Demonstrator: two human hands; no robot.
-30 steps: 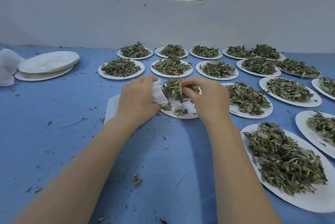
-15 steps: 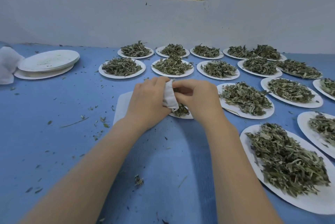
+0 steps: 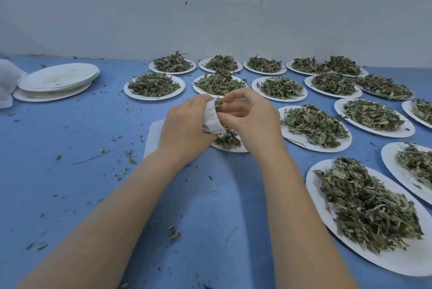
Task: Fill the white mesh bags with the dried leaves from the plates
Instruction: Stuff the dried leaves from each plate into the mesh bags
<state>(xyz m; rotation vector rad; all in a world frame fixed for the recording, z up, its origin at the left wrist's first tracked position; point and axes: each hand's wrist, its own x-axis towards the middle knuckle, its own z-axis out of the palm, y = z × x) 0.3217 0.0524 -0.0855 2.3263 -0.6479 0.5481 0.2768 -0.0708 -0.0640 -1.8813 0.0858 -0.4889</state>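
Head cam: white mesh bag crumpled, dried leaves poking out top.

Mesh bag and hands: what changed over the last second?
A second ago the right hand was gathering dried leaves from the plate; it has since lifted and pushes them into the mouth of the white mesh bag. The left hand still grips the bag and has raised it slightly. Less leaf remains on that plate. The other filled plates and the empty plate stack stayed put.
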